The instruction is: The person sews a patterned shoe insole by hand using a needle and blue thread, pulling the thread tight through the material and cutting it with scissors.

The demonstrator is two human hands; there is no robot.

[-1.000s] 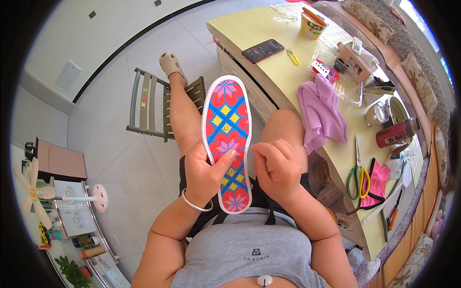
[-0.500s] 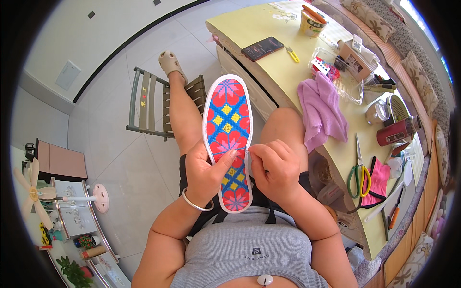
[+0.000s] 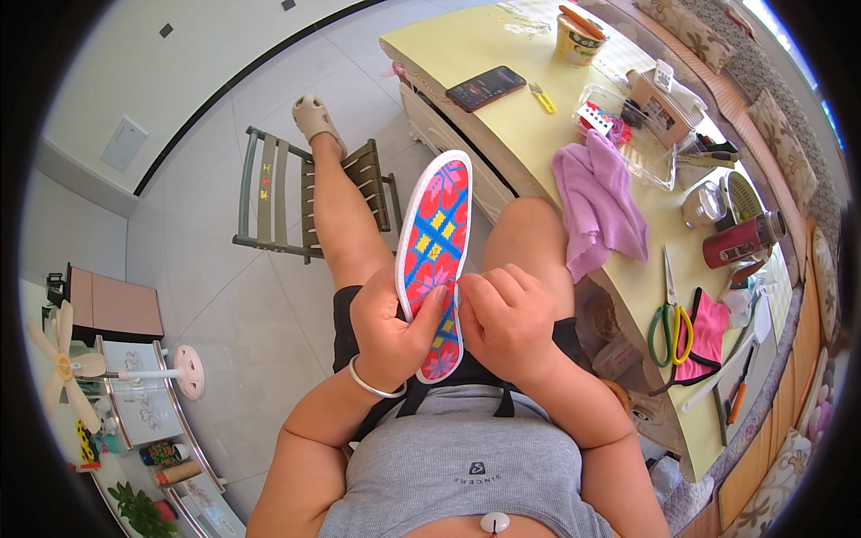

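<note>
Head view: the embroidered insole [image 3: 438,238] is held tilted above the lap, between both hands, its broader end pointing away from the body.
Left grip [image 3: 387,314]: closed on the insole's left side, thumb flat over the patterned face.
Right grip [image 3: 509,316]: fingers curled, tips drawn together at the right edge; whether they pinch the edge or something thin, I cannot tell.
Insole's feel: probably light and springy-stiff, its stitched cloth unlikely to slip or break, though a push at one end could bend it.
Insole's hold: the narrow waist and white rim look best, thumb on top, fingers underneath.
Behind the insole: its underside and most left fingers are hidden.
Desk [image 3: 520,134]: the lilac cloth [image 3: 599,206] covers part of its edge; the clear plastic box [image 3: 659,177] holds a tangle too small to sort out.
Far cushions [image 3: 780,139]: partly lost in the fisheye's dark border.
</note>
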